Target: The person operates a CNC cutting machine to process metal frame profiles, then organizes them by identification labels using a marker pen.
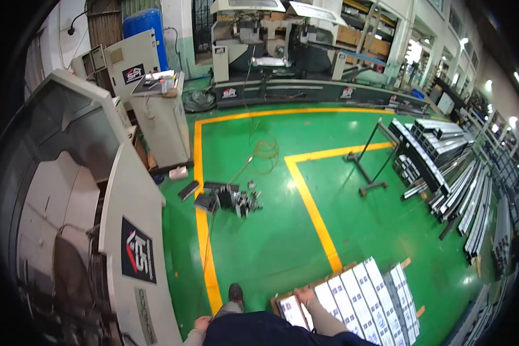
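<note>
My right hand (305,296) is at the far end of a white-wrapped bar (292,313), its fingers curled over the end. This bar lies at the left edge of a stack of long white-wrapped bars (352,294) printed with small dark marks. My left hand (202,323) hangs low beside my body, fingers curled in, with nothing visible in it. It is nearest to the pale machine panel (135,248) on the left. My shoe (235,293) stands on the green floor between the two hands.
Dark metal pieces (230,199) lie on the floor ahead, near a coiled hose (265,157). A wheeled stand (366,173) and piles of metal profiles (444,155) stand right. A long machine (271,89) spans the back; a cabinet (161,127) stands left. Yellow lines (311,213) mark the floor.
</note>
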Demonstrator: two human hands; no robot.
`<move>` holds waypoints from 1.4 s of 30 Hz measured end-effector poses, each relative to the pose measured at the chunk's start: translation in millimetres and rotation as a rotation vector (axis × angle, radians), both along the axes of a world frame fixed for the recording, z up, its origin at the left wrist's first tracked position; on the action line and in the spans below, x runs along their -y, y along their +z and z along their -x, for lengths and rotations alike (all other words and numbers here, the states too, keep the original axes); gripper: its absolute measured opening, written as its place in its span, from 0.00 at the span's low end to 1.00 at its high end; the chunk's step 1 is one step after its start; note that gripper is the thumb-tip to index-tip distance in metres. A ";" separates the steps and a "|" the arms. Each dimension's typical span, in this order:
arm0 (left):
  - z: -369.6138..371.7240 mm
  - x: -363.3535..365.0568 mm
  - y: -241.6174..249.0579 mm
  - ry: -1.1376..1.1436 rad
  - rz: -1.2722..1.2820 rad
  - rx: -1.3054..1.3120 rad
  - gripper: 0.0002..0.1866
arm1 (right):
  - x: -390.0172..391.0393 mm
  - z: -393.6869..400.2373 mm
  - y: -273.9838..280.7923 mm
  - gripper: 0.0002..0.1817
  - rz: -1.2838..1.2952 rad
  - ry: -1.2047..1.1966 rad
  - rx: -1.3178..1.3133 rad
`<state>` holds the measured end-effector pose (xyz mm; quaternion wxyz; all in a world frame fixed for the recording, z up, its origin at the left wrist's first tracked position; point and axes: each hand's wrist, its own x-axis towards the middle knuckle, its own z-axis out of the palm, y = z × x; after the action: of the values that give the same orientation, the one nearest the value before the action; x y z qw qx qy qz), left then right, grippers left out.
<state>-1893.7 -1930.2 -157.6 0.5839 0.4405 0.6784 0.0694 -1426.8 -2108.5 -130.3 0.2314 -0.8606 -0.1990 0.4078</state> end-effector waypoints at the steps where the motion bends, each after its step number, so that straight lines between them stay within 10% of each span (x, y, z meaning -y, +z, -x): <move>1: -3.9 -36.0 -38.1 -0.009 -0.024 0.058 0.13 | -0.2 -7.6 -38.4 0.37 -0.090 0.044 0.159; 6: -135.4 -202.8 20.0 -0.199 0.291 0.028 0.16 | -48.6 -26.2 73.7 0.37 0.150 -0.252 -0.094; 14: -498.9 -412.2 40.9 -0.297 0.058 0.266 0.15 | -68.7 -107.5 -100.3 0.38 0.350 -0.469 -0.647; 19: -681.7 -465.9 68.1 -0.463 0.068 0.214 0.16 | -135.8 -276.4 -65.7 0.37 0.306 -0.252 -0.268; 25: -758.1 -501.1 19.8 -0.514 0.150 0.102 0.17 | -257.8 -567.6 8.6 0.32 0.088 -0.567 0.117; 31: -847.9 -574.9 2.5 -0.554 0.191 -0.224 0.16 | -392.0 -768.3 15.9 0.29 -0.131 -0.728 0.134; 36: -991.2 -696.2 3.5 -0.824 -0.125 -0.039 0.16 | -448.6 -839.0 -56.6 0.33 0.155 -0.317 0.046; 39: -1095.1 -768.6 -13.2 -0.456 0.282 0.027 0.16 | -500.5 -873.7 1.0 0.32 0.151 -0.489 -0.163; 42: -1250.7 -828.0 8.1 -0.547 0.186 0.096 0.17 | -537.4 -921.0 -16.6 0.28 0.122 -0.697 -0.234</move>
<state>-643.0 -1102.3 -149.6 0.6501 0.5477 0.5097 -0.1324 -505.7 -1571.1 -146.9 0.3260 -0.8364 0.1585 0.4112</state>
